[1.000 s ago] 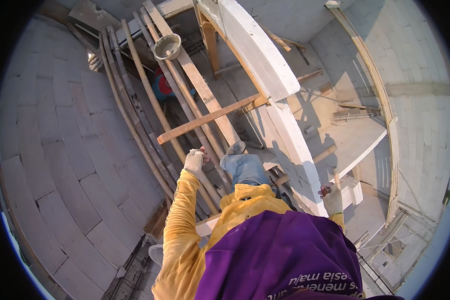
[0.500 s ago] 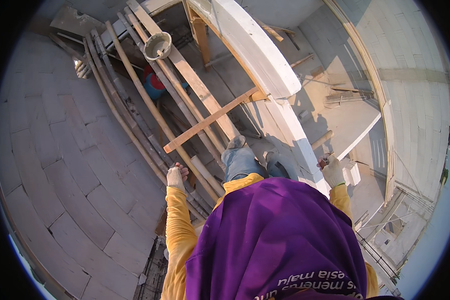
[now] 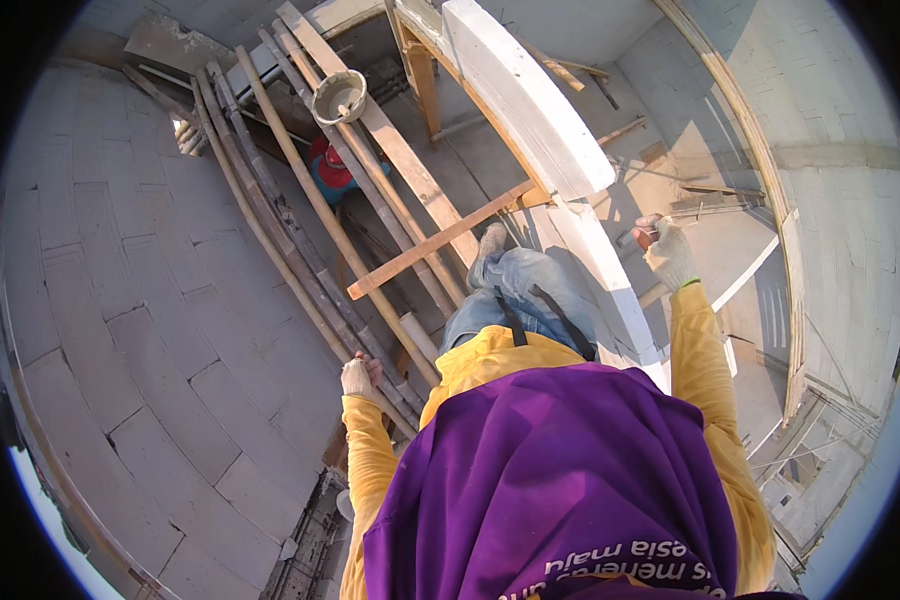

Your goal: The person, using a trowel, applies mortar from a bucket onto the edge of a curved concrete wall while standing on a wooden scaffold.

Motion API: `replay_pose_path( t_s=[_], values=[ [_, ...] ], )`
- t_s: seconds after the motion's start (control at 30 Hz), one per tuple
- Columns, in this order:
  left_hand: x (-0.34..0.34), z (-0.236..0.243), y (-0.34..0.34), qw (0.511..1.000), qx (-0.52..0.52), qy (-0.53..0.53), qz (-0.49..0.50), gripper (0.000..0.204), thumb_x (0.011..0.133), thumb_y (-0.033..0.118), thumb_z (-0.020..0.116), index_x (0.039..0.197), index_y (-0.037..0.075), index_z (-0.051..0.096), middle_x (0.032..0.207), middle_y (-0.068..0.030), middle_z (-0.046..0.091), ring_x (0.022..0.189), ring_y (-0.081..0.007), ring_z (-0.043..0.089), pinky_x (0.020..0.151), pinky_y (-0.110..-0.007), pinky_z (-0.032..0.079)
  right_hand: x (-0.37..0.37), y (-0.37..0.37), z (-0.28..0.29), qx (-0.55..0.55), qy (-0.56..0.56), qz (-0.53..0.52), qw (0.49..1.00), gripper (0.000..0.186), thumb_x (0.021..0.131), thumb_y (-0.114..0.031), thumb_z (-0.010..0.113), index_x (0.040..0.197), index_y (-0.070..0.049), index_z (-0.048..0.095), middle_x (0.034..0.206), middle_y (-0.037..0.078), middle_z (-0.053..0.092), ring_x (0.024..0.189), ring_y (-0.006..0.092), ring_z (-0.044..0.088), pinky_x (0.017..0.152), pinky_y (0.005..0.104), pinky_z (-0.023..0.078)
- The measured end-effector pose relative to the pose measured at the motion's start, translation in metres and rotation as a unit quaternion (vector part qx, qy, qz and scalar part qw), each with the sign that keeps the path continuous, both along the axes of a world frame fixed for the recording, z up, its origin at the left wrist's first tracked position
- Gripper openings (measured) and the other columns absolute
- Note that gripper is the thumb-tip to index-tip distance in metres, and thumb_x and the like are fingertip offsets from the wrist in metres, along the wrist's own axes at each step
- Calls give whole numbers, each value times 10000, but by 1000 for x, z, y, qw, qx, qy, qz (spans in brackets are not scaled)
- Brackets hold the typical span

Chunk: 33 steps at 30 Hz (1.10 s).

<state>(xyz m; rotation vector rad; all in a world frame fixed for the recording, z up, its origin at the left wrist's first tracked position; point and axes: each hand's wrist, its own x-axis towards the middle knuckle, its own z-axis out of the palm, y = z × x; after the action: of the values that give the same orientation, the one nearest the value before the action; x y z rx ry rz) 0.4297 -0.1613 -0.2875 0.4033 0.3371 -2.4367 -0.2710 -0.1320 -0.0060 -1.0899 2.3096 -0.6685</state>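
My right hand, in a pale knitted glove, is raised beside the white block wall top, its fingers closed on a small red-brown object. Lower at left, my gloved left hand has curled fingers near long round poles; whether anything is inside them is too small to tell. My boot is on or beside a flat wooden plank, close to a short timber lying across planks and poles.
A grey bucket with a handled object inside sits on the planks. Below appears a person in red and blue. A block wall fills the left. On the right, a lower floor lies beneath a long curved beam.
My right hand has risen forward and inward over the white wall top. My left hand has moved down, and my legs have shifted, one foot now further forward.
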Motion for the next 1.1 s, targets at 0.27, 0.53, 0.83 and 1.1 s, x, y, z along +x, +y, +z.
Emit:
replay_pose_path(
  t_s=[0.27,0.53,0.83,1.1],
  values=[
    [-39,67,10,860,43,-507,28,234,982,341,534,1068,155,649,990,-155,725,769,-285,724,586,-418,595,-10,-94,13,98,55,43,993,394,875,-245,708,1156,10,604,1040,188,672,924,260,657,806,364,515],
    [-41,66,-33,884,-43,-462,63,306,972,242,570,1217,59,582,1119,-190,671,902,-282,702,645,-396,596,-29,-163,-44,88,150,119,978,714,825,-282,763,1396,1,441,1267,291,576,1197,414,556,992,441,468],
    [-160,150,-144,440,-207,-833,-263,532,957,308,594,1343,-50,514,1227,-244,626,1149,-325,610,958,-347,464,-22,-213,-65,142,173,148,963,846,805,-329,772,1455,13,353,1294,324,540,1207,442,532,1015,462,445],
    [-176,141,-143,319,-246,-880,-252,329,914,252,618,1094,-18,667,962,-217,694,919,-357,674,803,-414,519,-20,-230,-70,210,141,141,957,693,820,-230,729,1427,-72,434,1324,261,545,1247,399,508,1033,438,440]
  ],
)
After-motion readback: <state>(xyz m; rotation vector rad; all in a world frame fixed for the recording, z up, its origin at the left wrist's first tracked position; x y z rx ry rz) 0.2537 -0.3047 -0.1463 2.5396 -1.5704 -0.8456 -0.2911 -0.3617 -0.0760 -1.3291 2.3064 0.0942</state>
